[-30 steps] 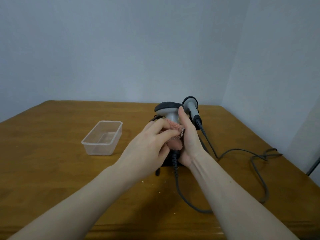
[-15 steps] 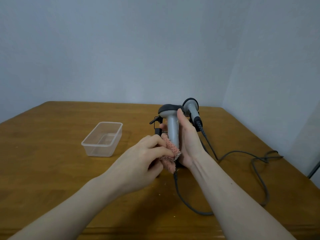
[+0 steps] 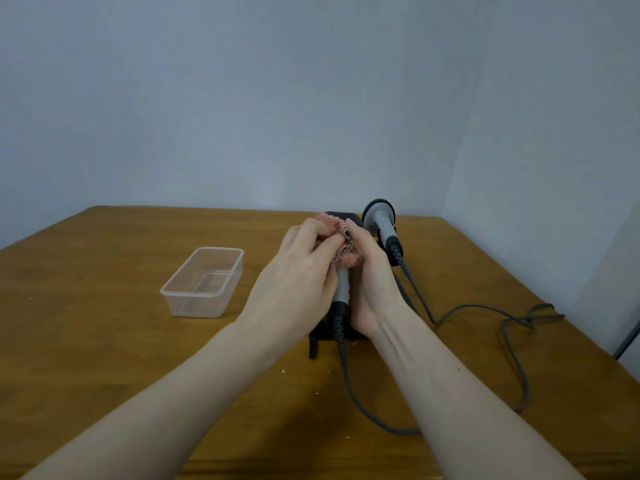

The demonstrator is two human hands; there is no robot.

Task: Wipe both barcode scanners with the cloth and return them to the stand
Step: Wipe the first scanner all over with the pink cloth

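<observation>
Since half a second ago, the pink cloth (image 3: 335, 233) has climbed from the bottom of the handle to the scanner's head, and the left hand (image 3: 301, 275) has risen with it. A wooden table (image 3: 104, 341) is carrying everything; a clear plastic tub (image 3: 204, 284) is sitting left of the hands, well apart from them. The right hand (image 3: 372, 289) is wrapping the grey held scanner (image 3: 341, 289), whose handle is standing nearly upright with its head at the top, leaning away. The left hand's fingers are pinching the cloth against that head, hiding most of it. Behind, the second scanner (image 3: 381, 221) is resting tilted in the black stand (image 3: 320, 336), which the arms are largely covering. Grey cables (image 3: 516, 358) are trailing rightwards.
</observation>
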